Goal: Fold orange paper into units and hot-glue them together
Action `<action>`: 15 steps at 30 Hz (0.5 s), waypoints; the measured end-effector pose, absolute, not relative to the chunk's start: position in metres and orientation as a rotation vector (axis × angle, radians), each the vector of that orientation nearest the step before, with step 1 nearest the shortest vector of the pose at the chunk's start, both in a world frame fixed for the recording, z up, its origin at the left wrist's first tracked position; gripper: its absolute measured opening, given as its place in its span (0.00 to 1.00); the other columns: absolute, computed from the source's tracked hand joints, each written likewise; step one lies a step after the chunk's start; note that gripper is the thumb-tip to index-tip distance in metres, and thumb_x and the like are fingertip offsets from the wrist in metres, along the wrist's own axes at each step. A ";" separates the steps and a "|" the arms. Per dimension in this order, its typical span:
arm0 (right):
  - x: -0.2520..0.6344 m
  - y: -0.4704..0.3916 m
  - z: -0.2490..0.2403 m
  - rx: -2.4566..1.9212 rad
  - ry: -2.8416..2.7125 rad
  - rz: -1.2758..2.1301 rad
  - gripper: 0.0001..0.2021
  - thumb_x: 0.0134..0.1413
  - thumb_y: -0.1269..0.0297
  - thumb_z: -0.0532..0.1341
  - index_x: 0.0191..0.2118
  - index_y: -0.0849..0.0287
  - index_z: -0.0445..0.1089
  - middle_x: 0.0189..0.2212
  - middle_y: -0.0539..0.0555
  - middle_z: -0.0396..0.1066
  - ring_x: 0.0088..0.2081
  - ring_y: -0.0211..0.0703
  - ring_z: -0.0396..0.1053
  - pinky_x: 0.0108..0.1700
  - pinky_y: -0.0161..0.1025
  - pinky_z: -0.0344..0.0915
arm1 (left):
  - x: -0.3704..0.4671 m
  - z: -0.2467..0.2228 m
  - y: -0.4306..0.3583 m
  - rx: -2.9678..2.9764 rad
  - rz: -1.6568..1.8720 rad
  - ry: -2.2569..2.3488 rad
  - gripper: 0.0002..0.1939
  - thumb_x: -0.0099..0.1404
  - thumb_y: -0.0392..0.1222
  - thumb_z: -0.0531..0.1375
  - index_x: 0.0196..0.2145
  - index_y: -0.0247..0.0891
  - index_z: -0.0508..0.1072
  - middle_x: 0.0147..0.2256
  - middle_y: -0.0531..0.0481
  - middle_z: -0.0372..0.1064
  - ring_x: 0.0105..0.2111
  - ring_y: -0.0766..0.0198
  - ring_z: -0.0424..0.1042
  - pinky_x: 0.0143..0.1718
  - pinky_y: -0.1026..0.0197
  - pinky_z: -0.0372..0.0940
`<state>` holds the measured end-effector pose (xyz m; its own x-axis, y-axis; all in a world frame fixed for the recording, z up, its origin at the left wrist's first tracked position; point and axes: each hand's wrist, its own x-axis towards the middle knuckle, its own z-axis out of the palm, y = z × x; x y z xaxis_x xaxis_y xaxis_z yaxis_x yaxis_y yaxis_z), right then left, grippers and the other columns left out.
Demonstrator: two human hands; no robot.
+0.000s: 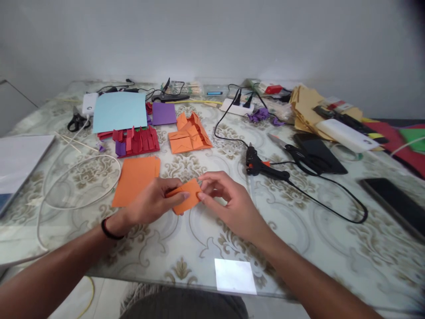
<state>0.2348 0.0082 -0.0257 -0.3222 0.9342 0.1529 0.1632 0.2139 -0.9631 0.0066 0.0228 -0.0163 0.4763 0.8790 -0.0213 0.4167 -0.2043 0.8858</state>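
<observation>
A small folded piece of orange paper (190, 200) is held above the table's front half. My left hand (154, 199) grips its left side, thumb on top and fingers underneath. At its right edge, my right hand (229, 199) pinches the paper between thumb and fingertips. Flat orange sheets (133, 179) lie just left of and partly behind my left hand. Beyond my hands sit several folded orange paper pieces (189, 135). Folded red paper pieces (141, 141) stand in a row to their left.
Right of my hands lies a black glue gun (257, 164) with its cord, near black-handled scissors (299, 157) and a phone (395, 201). A light blue sheet (119, 110), purple paper (164, 114) and a power strip (237, 107) are further back. A white cable (43, 208) loops at left.
</observation>
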 end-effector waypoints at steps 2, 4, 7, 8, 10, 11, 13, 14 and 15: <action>0.234 0.007 -0.026 -1.043 -1.761 1.138 0.15 0.63 0.66 0.65 0.54 0.48 0.72 0.44 0.52 0.73 0.41 0.41 0.73 0.45 0.41 0.74 | 0.007 -0.016 0.023 1.761 0.624 1.050 0.24 0.72 0.48 0.60 0.23 0.38 0.56 0.24 0.58 0.47 0.23 0.71 0.51 0.23 0.66 0.52; 0.233 0.006 -0.026 -1.028 -1.814 1.117 0.18 0.62 0.66 0.65 0.57 0.47 0.71 0.47 0.53 0.73 0.43 0.43 0.73 0.47 0.43 0.74 | 0.009 -0.017 0.022 1.646 0.595 1.006 0.22 0.72 0.52 0.60 0.25 0.37 0.62 0.25 0.58 0.52 0.23 0.71 0.59 0.22 0.68 0.61; 0.233 0.005 -0.026 -1.064 -1.755 1.168 0.23 0.64 0.67 0.64 0.63 0.47 0.66 0.42 0.52 0.75 0.41 0.43 0.75 0.45 0.43 0.74 | 0.012 -0.018 0.022 1.483 0.609 0.956 0.19 0.71 0.54 0.62 0.31 0.35 0.70 0.28 0.56 0.60 0.25 0.69 0.71 0.23 0.66 0.72; 0.233 0.006 -0.026 -1.088 -1.733 1.163 0.21 0.64 0.67 0.64 0.61 0.49 0.67 0.41 0.52 0.75 0.40 0.43 0.75 0.43 0.42 0.74 | 0.013 -0.017 0.021 1.461 0.635 0.938 0.17 0.70 0.53 0.63 0.33 0.35 0.73 0.30 0.54 0.63 0.27 0.67 0.73 0.24 0.66 0.73; 0.235 0.006 -0.026 -1.099 -1.735 1.091 0.12 0.64 0.67 0.64 0.52 0.51 0.73 0.38 0.52 0.75 0.37 0.42 0.74 0.39 0.41 0.71 | 0.013 -0.014 0.022 1.453 0.690 0.889 0.14 0.69 0.50 0.65 0.39 0.35 0.78 0.37 0.49 0.70 0.33 0.64 0.76 0.29 0.64 0.77; 0.235 0.007 -0.025 -1.078 -1.744 1.040 0.07 0.63 0.67 0.64 0.46 0.53 0.75 0.38 0.52 0.75 0.37 0.42 0.73 0.38 0.40 0.70 | 0.012 -0.012 0.022 1.458 0.719 0.860 0.13 0.68 0.49 0.66 0.42 0.37 0.79 0.42 0.47 0.71 0.38 0.63 0.76 0.33 0.63 0.78; 0.237 0.008 -0.025 -0.994 -1.744 0.948 0.05 0.62 0.71 0.64 0.39 0.53 0.77 0.38 0.53 0.73 0.38 0.43 0.72 0.37 0.40 0.68 | 0.009 -0.009 0.021 1.448 0.785 0.803 0.14 0.68 0.50 0.67 0.47 0.40 0.80 0.51 0.44 0.70 0.47 0.57 0.75 0.41 0.58 0.79; 0.238 0.008 -0.024 -0.958 -1.737 0.909 0.08 0.61 0.73 0.64 0.39 0.52 0.78 0.39 0.53 0.73 0.39 0.43 0.72 0.39 0.41 0.69 | 0.008 -0.009 0.021 1.420 0.816 0.783 0.16 0.69 0.52 0.66 0.49 0.42 0.79 0.55 0.44 0.68 0.51 0.55 0.74 0.45 0.56 0.79; 0.238 0.009 -0.025 -0.936 -1.730 0.872 0.10 0.60 0.74 0.64 0.39 0.51 0.78 0.40 0.53 0.72 0.41 0.44 0.72 0.40 0.42 0.69 | 0.006 -0.009 0.021 1.377 0.837 0.773 0.16 0.70 0.53 0.64 0.52 0.44 0.78 0.57 0.44 0.66 0.54 0.53 0.72 0.48 0.54 0.78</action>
<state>0.2380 0.0085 -0.0246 -0.2555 0.8806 0.3991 0.2030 0.4525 -0.8684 0.0062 0.0209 -0.0089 0.5065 0.8621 0.0156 -0.0523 0.0126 0.9986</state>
